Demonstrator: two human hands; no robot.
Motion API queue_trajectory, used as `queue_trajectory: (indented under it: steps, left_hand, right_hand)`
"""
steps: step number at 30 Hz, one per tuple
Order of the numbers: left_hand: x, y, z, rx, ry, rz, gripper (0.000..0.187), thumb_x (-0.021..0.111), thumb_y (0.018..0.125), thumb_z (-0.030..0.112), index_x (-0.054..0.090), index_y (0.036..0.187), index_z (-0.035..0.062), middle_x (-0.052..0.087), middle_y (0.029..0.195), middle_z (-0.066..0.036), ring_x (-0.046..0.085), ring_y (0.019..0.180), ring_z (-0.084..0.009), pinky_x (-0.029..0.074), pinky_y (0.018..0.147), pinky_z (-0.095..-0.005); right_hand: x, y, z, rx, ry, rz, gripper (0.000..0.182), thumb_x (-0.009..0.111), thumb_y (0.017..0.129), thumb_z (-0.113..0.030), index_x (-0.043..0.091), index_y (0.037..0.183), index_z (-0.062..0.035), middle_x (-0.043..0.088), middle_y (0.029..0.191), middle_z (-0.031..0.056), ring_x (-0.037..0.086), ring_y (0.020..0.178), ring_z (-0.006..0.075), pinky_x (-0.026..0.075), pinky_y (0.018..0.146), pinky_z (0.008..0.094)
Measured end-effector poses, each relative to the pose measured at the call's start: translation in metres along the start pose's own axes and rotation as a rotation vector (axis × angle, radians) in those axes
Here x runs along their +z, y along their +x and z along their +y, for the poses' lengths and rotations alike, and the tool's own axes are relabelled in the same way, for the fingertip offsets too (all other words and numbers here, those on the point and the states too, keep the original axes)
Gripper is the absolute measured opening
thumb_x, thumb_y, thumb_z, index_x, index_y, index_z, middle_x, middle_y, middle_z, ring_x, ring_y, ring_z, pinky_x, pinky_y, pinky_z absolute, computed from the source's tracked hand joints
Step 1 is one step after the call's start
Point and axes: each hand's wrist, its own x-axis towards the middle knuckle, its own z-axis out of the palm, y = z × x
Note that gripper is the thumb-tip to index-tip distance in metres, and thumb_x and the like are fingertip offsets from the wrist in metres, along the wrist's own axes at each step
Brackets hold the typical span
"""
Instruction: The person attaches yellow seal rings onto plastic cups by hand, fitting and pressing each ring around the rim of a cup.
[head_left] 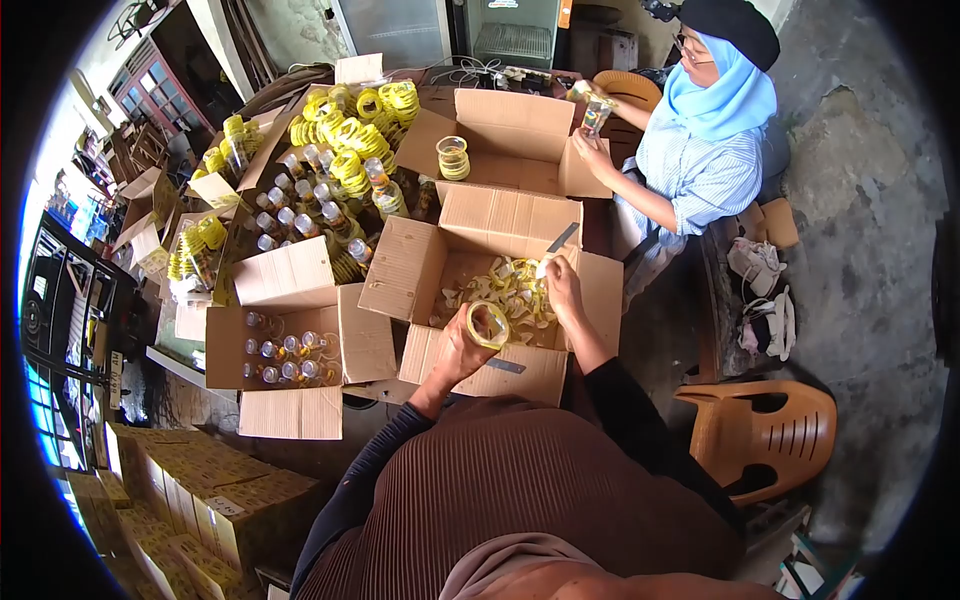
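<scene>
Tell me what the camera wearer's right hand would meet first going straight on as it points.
Probably the far flap of the open cardboard box, ahead of the right hand; depth is unclear, so it might pass above the flap instead.

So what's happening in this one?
The wearer's left hand grips a round clear container with a yellow rim over an open cardboard box holding yellow and pale scraps. The right hand is above the same box, by a small pale piece I can't identify. Across the table, a co-worker holds another clear container.
</scene>
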Motion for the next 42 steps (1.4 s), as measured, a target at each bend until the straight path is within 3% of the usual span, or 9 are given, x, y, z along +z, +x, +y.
queue_trajectory:
  steps: [3, 5, 8, 10, 15, 18, 30, 40, 42]
  left_hand:
    - [0.017, -0.008, -0.022, -0.034, -0.078, 0.067, 0.062, 0.081, 0.070, 0.024, 0.047, 0.115, -0.0032, 0.063, 0.096, -0.018, 0.063, 0.090, -0.0359, 0.050, 0.081, -0.0420]
    - [0.011, -0.004, -0.020, -0.030, -0.089, -0.003, 0.066, 0.080, 0.070, 0.021, 0.042, 0.118, -0.0036, 0.063, 0.098, -0.020, 0.063, 0.092, -0.0375, 0.051, 0.083, -0.0426]
    - [0.002, 0.000, -0.012, 0.033, -0.086, 0.019, 0.064, 0.080, 0.071, 0.020, 0.041, 0.116, -0.0033, 0.064, 0.098, -0.020, 0.064, 0.092, -0.0374, 0.052, 0.081, -0.0422]
    - [-0.002, 0.003, -0.009, -0.038, -0.188, -0.027, 0.063, 0.080, 0.070, 0.019, 0.041, 0.114, -0.0029, 0.067, 0.094, -0.020, 0.066, 0.089, -0.0378, 0.053, 0.077, -0.0416]
    - [-0.005, 0.004, -0.010, -0.128, -0.172, -0.160, 0.069, 0.082, 0.068, 0.022, 0.042, 0.118, -0.0029, 0.067, 0.089, -0.023, 0.067, 0.084, -0.0396, 0.053, 0.073, -0.0418]
    - [-0.008, 0.009, -0.010, -0.121, -0.125, -0.283, 0.071, 0.081, 0.065, 0.022, 0.044, 0.120, -0.0031, 0.066, 0.088, -0.025, 0.066, 0.084, -0.0404, 0.052, 0.073, -0.0423]
    - [-0.021, 0.009, -0.007, -0.071, -0.186, -0.398, 0.056, 0.081, 0.061, 0.021, 0.054, 0.105, -0.0017, 0.065, 0.091, -0.023, 0.065, 0.088, -0.0399, 0.051, 0.074, -0.0426]
    - [-0.004, 0.002, 0.010, -0.091, 0.105, -0.164, 0.057, 0.082, 0.064, 0.026, 0.054, 0.105, -0.0011, 0.066, 0.085, -0.022, 0.066, 0.076, -0.0417, 0.054, 0.064, -0.0435]
    - [0.001, -0.001, 0.014, -0.101, 0.130, -0.140, 0.058, 0.083, 0.065, 0.028, 0.054, 0.105, -0.0006, 0.067, 0.085, -0.022, 0.066, 0.075, -0.0412, 0.054, 0.062, -0.0438]
  right_hand:
    - [-0.004, -0.019, 0.002, -0.143, -0.085, -0.168, 0.018, 0.064, 0.092, -0.017, 0.055, 0.090, -0.0014, 0.058, 0.068, 0.0085, 0.055, 0.062, 0.0150, 0.045, 0.060, 0.0320]
    - [0.003, -0.027, 0.010, -0.047, -0.056, -0.170, 0.021, 0.072, 0.086, -0.017, 0.059, 0.092, -0.0016, 0.061, 0.070, 0.0089, 0.057, 0.064, 0.0156, 0.048, 0.062, 0.0335]
    - [0.008, -0.031, 0.014, -0.203, -0.155, -0.263, 0.022, 0.071, 0.086, -0.018, 0.059, 0.093, -0.0011, 0.060, 0.070, 0.0101, 0.060, 0.067, 0.0208, 0.049, 0.065, 0.0357]
    - [0.021, -0.031, 0.010, -0.576, -0.181, -0.246, 0.024, 0.068, 0.088, -0.023, 0.058, 0.092, -0.0024, 0.062, 0.084, 0.0145, 0.063, 0.077, 0.0315, 0.050, 0.067, 0.0394]
    - [0.002, -0.056, -0.082, -0.391, -0.248, -0.422, 0.025, 0.069, 0.085, -0.025, 0.056, 0.090, -0.0042, 0.058, 0.087, 0.0138, 0.061, 0.084, 0.0335, 0.049, 0.072, 0.0431]
    - [0.003, -0.058, -0.086, -0.717, -0.425, -0.478, 0.032, 0.071, 0.081, -0.025, 0.050, 0.092, -0.0035, 0.057, 0.088, 0.0134, 0.062, 0.082, 0.0342, 0.049, 0.069, 0.0434]
    - [-0.004, -0.053, -0.090, -0.688, -0.481, -0.770, 0.019, 0.056, 0.091, -0.019, 0.050, 0.091, -0.0011, 0.058, 0.086, 0.0153, 0.062, 0.083, 0.0354, 0.050, 0.071, 0.0443]
    - [0.004, -0.063, -0.069, -0.595, -0.246, -0.594, 0.017, 0.062, 0.086, -0.011, 0.048, 0.089, -0.0021, 0.057, 0.079, 0.0169, 0.060, 0.075, 0.0385, 0.048, 0.064, 0.0460]
    - [0.009, -0.071, -0.066, -0.310, -0.141, -0.464, 0.013, 0.059, 0.088, -0.010, 0.048, 0.088, -0.0024, 0.056, 0.075, 0.0187, 0.058, 0.071, 0.0407, 0.045, 0.061, 0.0446]
